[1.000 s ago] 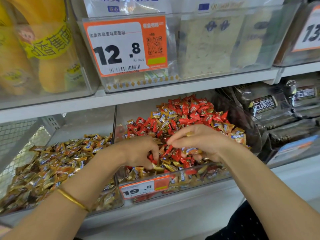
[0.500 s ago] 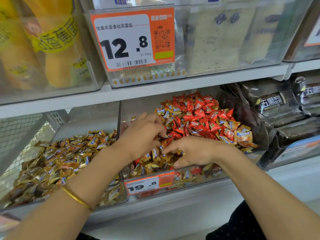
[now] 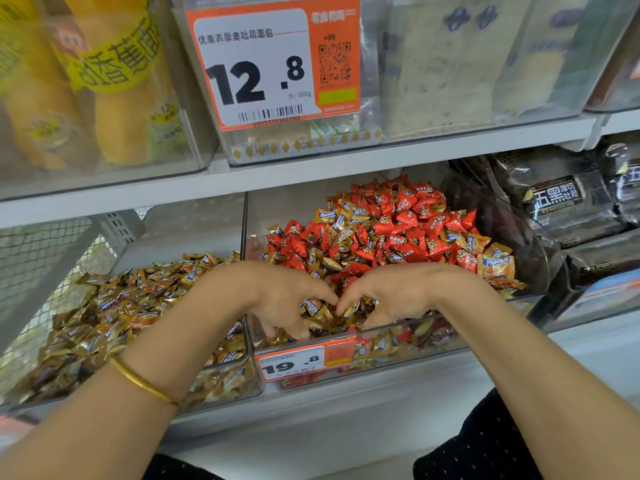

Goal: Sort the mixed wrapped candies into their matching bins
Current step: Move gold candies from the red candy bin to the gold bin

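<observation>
The middle clear bin (image 3: 398, 344) holds a heap of red candies (image 3: 398, 220) mixed with gold candies (image 3: 322, 313), the gold ones mostly at the front. My left hand (image 3: 277, 299) and my right hand (image 3: 398, 296) sit side by side at the front of this bin. Their fingertips meet and their fingers curl down round a cluster of gold candies. To the left, a second clear bin (image 3: 225, 382) is filled with only gold candies (image 3: 104, 313). My palms hide what lies under them.
An orange 19.8 price tag (image 3: 294, 363) hangs on the middle bin's front. Dark packets (image 3: 554, 202) fill the bin to the right. The shelf above carries clear bins with yellow packets (image 3: 104, 81) and a 12.8 tag (image 3: 256, 71). Wire mesh (image 3: 34, 258) stands at far left.
My left hand has drawn back from the heap to the bin's front. Both hands have come together and curled round the gold candies there.
</observation>
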`<control>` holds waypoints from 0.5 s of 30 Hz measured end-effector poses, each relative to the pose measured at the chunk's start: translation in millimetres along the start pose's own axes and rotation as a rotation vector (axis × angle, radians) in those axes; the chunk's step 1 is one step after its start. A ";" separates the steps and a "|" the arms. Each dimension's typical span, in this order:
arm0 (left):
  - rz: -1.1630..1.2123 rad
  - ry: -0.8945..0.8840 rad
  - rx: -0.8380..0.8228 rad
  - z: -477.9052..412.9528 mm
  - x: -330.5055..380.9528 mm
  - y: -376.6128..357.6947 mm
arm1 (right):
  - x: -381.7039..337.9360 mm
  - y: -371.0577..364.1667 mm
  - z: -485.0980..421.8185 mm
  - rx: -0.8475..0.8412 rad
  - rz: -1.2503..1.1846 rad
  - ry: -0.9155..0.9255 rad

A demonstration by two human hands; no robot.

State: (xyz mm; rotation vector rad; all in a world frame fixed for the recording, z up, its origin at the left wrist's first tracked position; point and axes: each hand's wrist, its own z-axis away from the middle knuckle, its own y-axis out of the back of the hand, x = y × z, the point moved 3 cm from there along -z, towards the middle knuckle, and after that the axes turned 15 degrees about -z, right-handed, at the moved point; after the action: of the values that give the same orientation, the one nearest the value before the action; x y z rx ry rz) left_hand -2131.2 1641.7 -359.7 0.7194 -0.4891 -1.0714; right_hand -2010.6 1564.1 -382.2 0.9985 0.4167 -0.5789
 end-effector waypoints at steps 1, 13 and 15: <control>-0.056 0.013 0.010 -5.2 -1.0 -2.4 | -1.7 -0.8 -1.6 0.010 0.023 -0.011; -0.078 -0.012 0.480 -26.4 -6.2 -4.5 | 1.9 0.6 1.1 0.393 -0.143 0.073; -0.055 0.003 0.546 -24.8 -6.6 -0.2 | 4.5 6.5 9.2 0.428 -0.374 0.138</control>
State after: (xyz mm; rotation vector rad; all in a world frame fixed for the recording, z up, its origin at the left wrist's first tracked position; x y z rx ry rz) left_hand -2117.3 1654.8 -376.8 1.2185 -0.7763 -0.9932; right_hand -2002.5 1557.5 -376.0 1.3873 0.6252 -0.9653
